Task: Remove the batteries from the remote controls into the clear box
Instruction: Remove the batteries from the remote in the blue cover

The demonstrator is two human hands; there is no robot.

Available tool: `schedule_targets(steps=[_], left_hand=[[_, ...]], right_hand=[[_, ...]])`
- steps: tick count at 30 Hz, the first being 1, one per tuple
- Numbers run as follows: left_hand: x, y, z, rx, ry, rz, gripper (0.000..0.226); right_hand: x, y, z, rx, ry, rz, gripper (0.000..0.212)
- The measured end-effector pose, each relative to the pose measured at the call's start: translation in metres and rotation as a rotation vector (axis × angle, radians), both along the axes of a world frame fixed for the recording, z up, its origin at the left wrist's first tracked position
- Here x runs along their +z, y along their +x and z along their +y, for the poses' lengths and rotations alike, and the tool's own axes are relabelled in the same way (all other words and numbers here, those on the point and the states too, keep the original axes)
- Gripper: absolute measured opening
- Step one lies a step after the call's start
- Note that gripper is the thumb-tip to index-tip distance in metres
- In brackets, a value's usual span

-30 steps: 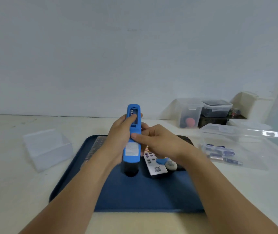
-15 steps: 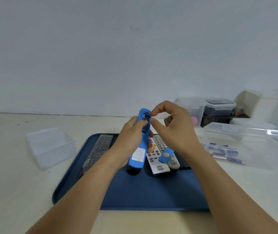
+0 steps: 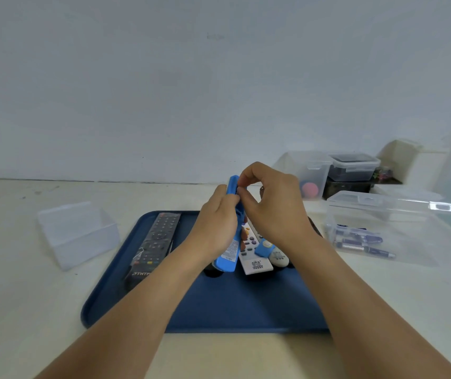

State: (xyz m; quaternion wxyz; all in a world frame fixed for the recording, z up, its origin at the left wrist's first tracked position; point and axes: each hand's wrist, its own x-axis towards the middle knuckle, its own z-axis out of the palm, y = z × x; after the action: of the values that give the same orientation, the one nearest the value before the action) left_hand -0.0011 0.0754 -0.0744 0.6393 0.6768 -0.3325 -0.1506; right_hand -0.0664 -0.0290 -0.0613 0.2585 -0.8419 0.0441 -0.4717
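Note:
My left hand (image 3: 214, 231) grips a blue remote (image 3: 231, 242) held upright over the blue tray (image 3: 235, 305), its back turned to the right. My right hand (image 3: 273, 206) has its curled fingertips at the remote's upper battery slot; whether they pinch a battery is hidden. A small blue battery cover (image 3: 264, 247) lies on the white remote (image 3: 254, 258) below my hands. A black remote (image 3: 154, 244) lies on the tray's left. The clear box (image 3: 399, 222) on the right holds several batteries (image 3: 361, 240).
An empty clear box (image 3: 78, 233) stands left of the tray. At the back right are a clear tub (image 3: 311, 173) with a red ball, a lidded dark container (image 3: 354, 166) and a clear lid (image 3: 407, 191). A white wall rises behind the table.
The blue remote has turned edge-on and tilted right. My right hand rose from the remote's middle to its upper battery slot and curled its fingertips there.

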Motion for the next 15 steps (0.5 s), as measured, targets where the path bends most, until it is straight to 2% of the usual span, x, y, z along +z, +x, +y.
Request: schedule_targets(steps=[4,11,15], left_hand=[[0.001,-0.002,-0.003,0.029,0.033,-0.056,0.020],[0.000,-0.010,-0.008,-0.061,-0.010,0.064,0.018],[-0.001,-0.009,-0.009,-0.052,-0.030,0.108,0.020]], right_hand=[[-0.002,0.005,0.002,0.005,0.051,-0.021,0.015],[-0.005,0.009,0.000,-0.021,0.118,0.022,0.018],[-0.007,0.012,-0.002,0.055,0.292,0.034,0.015]])
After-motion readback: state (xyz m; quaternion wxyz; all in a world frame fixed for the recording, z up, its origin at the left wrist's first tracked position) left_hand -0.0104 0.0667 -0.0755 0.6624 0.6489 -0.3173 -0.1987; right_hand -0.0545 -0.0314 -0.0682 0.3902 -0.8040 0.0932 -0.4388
